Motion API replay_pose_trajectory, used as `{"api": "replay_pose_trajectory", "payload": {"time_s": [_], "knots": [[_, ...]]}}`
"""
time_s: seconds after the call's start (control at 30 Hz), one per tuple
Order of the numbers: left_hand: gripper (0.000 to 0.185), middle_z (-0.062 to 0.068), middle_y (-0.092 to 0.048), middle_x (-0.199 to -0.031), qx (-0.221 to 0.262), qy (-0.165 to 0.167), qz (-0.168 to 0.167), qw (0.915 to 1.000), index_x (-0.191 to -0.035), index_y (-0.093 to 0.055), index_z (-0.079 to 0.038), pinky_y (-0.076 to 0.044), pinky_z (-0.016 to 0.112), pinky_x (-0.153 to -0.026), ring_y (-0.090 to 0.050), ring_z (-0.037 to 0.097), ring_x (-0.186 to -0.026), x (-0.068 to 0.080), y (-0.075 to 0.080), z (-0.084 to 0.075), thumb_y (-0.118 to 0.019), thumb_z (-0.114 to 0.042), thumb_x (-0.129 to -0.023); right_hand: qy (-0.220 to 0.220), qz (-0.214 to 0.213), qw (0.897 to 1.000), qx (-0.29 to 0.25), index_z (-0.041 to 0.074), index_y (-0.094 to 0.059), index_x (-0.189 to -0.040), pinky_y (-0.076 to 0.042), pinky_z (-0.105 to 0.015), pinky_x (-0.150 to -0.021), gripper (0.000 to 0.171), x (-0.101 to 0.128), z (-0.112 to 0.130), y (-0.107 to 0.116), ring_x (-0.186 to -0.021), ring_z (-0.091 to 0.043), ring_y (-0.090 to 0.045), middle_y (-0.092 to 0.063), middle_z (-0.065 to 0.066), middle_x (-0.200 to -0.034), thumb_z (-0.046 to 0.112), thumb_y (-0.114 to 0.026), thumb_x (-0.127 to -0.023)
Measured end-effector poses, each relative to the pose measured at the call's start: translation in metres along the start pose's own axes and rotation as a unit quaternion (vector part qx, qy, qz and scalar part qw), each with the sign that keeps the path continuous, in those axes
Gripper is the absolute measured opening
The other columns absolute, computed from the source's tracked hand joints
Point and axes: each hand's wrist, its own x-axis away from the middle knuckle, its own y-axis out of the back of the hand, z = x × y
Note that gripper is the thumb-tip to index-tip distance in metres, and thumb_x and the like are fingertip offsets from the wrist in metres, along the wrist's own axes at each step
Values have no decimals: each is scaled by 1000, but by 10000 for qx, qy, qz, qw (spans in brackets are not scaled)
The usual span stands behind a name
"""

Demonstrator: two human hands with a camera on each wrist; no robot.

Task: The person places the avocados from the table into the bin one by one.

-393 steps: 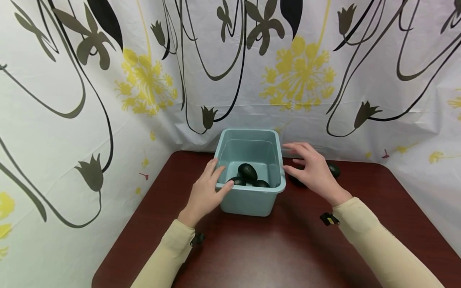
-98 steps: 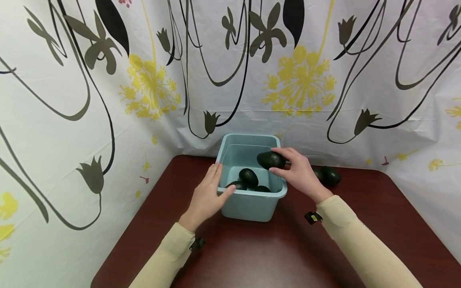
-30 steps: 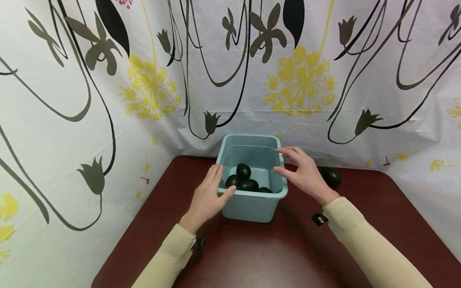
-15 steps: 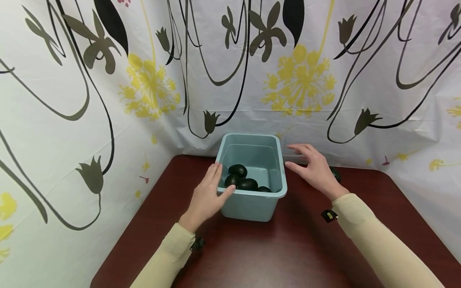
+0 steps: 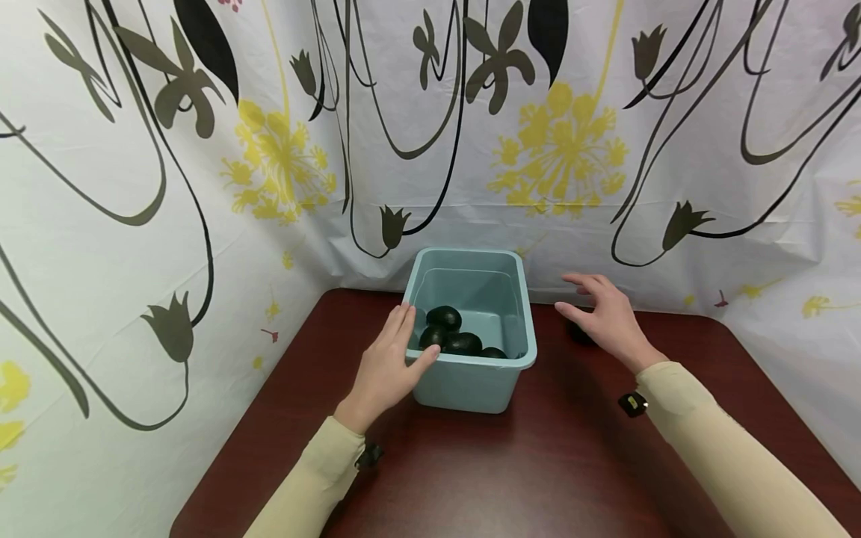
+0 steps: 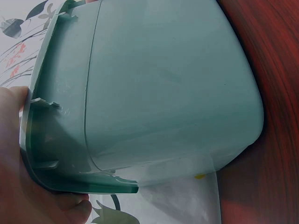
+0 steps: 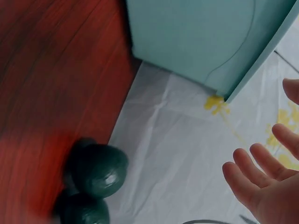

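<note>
In the head view a light blue plastic bin (image 5: 460,385) stands on the table with several dark green avocados (image 5: 463,344) in its near part. My left hand (image 5: 383,366) rests on its near left corner, fingers straight along the left rim and thumb over the near rim. In the left wrist view the bin's outer wall (image 6: 173,84) fills most of the picture. Right of the bin, my right hand (image 5: 608,321) hovers with spread, relaxed fingers, holding nothing. Below it an avocado (image 5: 578,334) is partly hidden. The right wrist view has two avocados (image 7: 100,170) on the table.
The dark red wooden table (image 5: 484,478) reaches back to a white patterned cloth (image 5: 430,179) hanging behind and at the left. The bin stands near the table's back edge, close to the cloth.
3.3 s ago my right hand held an avocado over the bin; it has let go and moved right, over the table. The avocados in the bin have shifted left. My left hand has stayed put.
</note>
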Motion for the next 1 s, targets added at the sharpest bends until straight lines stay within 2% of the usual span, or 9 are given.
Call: {"api": "replay_pose_trajectory", "payload": {"time_s": [0.17, 0.4, 0.67, 1.0], "knots": [[88, 10, -27, -164, -14, 18, 21, 10000, -158, -32, -7, -40, 49, -108, -21, 19, -151, 0, 0, 0, -43, -69, -97, -237, -35, 9996, 149, 17, -55, -145, -48, -59, -88, 61, 3, -15, 2, -115, -38, -57, -51, -14, -136, 46, -71, -93], [87, 10, -27, -164, -6, 0, 11, 10000, -158, -31, -8, -40, 49, -107, -22, 20, -151, 0, 0, 1, -43, -69, -97, -420, 41, 9984, 369, 8, -54, -143, -45, -61, -88, 63, 9, -33, 2, -113, -41, -57, -53, -19, -127, 44, -70, -95], [87, 10, -28, -164, -5, -15, -6, 10000, -158, -32, -7, -40, 49, -108, -23, 21, -151, -1, 0, 1, -43, -68, -98, -605, 339, 9959, 581, 0, -50, -144, -43, -62, -85, 67, 13, -55, -5, -112, -43, -53, -51, -25, -130, 44, -67, -96], [87, 9, -28, -164, -13, 8, 3, 10000, -158, -33, -8, -40, 49, -108, -21, 19, -151, 0, 1, 1, -43, -69, -97, -832, 871, 9900, 739, -4, -47, -144, -37, -69, -93, 65, 13, -78, -19, -119, -53, -44, -45, -34, -136, 36, -67, -97]]}}
